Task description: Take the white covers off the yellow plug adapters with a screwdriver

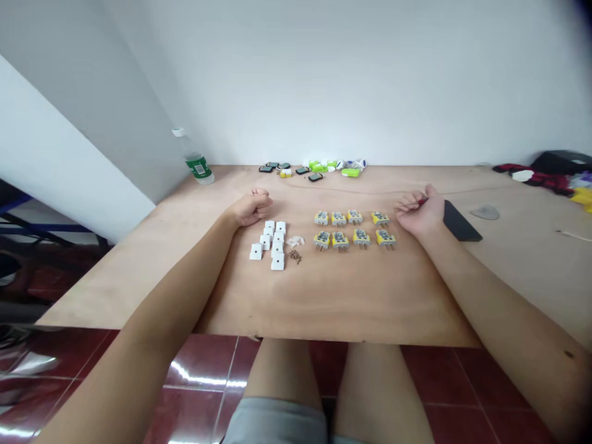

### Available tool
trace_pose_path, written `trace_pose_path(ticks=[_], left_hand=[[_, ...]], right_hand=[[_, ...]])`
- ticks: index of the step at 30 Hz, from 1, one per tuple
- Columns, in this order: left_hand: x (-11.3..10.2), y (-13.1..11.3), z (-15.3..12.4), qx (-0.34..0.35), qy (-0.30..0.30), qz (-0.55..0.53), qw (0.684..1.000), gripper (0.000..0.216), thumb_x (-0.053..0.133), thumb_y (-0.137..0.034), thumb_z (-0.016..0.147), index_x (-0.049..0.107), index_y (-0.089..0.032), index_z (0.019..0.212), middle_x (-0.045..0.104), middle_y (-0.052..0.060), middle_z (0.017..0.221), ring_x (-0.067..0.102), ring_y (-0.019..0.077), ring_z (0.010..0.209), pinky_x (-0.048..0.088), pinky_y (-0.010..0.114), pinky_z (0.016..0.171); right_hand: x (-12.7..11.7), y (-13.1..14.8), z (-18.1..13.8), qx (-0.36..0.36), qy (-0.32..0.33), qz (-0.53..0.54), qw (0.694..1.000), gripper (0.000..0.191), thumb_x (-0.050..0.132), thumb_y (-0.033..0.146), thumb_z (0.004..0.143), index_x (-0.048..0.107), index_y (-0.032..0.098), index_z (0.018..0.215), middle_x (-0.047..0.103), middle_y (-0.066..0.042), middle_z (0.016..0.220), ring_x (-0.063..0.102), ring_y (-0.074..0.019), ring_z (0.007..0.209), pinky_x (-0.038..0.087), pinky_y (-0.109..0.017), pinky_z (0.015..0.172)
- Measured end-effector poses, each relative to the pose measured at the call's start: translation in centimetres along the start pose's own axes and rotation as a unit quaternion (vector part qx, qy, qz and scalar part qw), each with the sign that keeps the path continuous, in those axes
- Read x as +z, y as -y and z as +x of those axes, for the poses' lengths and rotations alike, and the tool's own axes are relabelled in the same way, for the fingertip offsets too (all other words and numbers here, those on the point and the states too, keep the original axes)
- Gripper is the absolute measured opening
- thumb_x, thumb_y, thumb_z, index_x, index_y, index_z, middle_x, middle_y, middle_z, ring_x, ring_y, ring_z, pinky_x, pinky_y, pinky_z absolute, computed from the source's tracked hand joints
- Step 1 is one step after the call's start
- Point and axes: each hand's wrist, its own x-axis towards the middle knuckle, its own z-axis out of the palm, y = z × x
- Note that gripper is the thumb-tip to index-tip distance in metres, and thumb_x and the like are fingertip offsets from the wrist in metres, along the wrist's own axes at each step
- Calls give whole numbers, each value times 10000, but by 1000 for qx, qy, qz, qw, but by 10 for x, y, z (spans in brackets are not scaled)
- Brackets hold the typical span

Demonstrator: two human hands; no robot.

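My left hand (252,207) rests on the table in a loose fist, with nothing showing in it. Just in front of it lie several white plug covers (277,245), each with a small hole. Small white strips (296,241) and a little heap of brass-coloured screws (295,255) are beside them. In the middle, yellow-and-white plug bodies (340,239) lie in two rows, their pins towards me. To the right of these, my right hand (423,213) lies palm up with curled fingers. A small dark red bit shows at its fingers; what it belongs to is hidden.
A dark flat phone-like slab (462,222) lies beside my right wrist, near a grey rounded piece (485,213). Along the wall are small black devices (316,177), bright green items (350,172) and a water bottle (200,168). Cloths (550,179) lie far right.
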Motion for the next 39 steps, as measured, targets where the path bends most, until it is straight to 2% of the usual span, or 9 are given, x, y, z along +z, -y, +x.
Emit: trace_pose_path(ticks=[8,14,18,23,26,29,34,37,39], left_hand=[[2,-1,-1,27,7,40,999,793,944,-139,727,161,-246,661,220,-128,575,188,18,451,100,211,460],[29,-20,-13,96,35,98,990,780,989,-364,834,236,-233,678,210,-125,618,204,33,504,186,212,510],[59,-21,-21,115,76,175,975,598,1030,-376,833,500,-182,633,447,-62,629,383,63,584,288,234,574],[90,-10,-31,193,195,409,870,287,892,-475,987,891,-189,961,833,91,971,676,170,845,455,272,701],[100,-3,-34,221,227,442,839,242,871,-450,1027,925,-234,1121,876,115,1156,751,237,1110,567,317,898],[104,5,-35,236,242,462,820,240,883,-439,1027,931,-248,1164,881,113,1197,752,253,1154,585,371,1048],[109,11,-39,228,269,488,798,232,855,-422,1057,940,-249,1185,877,133,1222,774,271,1179,605,373,1039],[114,9,-45,202,292,450,819,209,862,-393,1053,948,-227,1146,889,140,1184,808,264,1146,632,353,998],[117,9,-50,172,312,415,837,186,886,-373,1032,951,-215,1107,898,143,1164,832,261,1101,650,345,971]], right_hand=[[0,0,0,-7,11,-28,1000,543,347,458,1237,137,268,773,198,86,531,183,-125,437,250,-299,444],[-2,-4,2,-28,39,-68,997,614,455,496,1220,140,265,747,224,87,516,198,-114,426,284,-279,432],[6,5,-5,-71,81,-109,988,660,522,479,1212,132,262,726,216,83,520,224,-108,446,345,-246,449],[30,33,-26,-160,165,-217,949,728,627,569,1161,209,234,669,232,88,568,108,-82,442,226,-232,384],[41,33,-45,-235,207,-308,898,758,688,734,1091,342,238,634,254,81,566,143,-95,453,200,-269,407],[46,11,-66,-301,229,-408,831,595,910,585,992,599,215,645,495,24,622,392,-121,577,314,-281,518],[52,-40,-98,-283,351,-612,650,166,927,388,979,878,239,925,797,-45,903,682,-226,852,520,-358,788],[54,-58,-106,-263,424,-703,507,139,866,357,1036,882,264,1138,818,-78,1141,744,-270,1042,569,-410,952],[53,-64,-105,-251,448,-728,454,134,863,322,1038,875,260,1156,807,-86,1184,747,-287,1098,575,-437,992]])
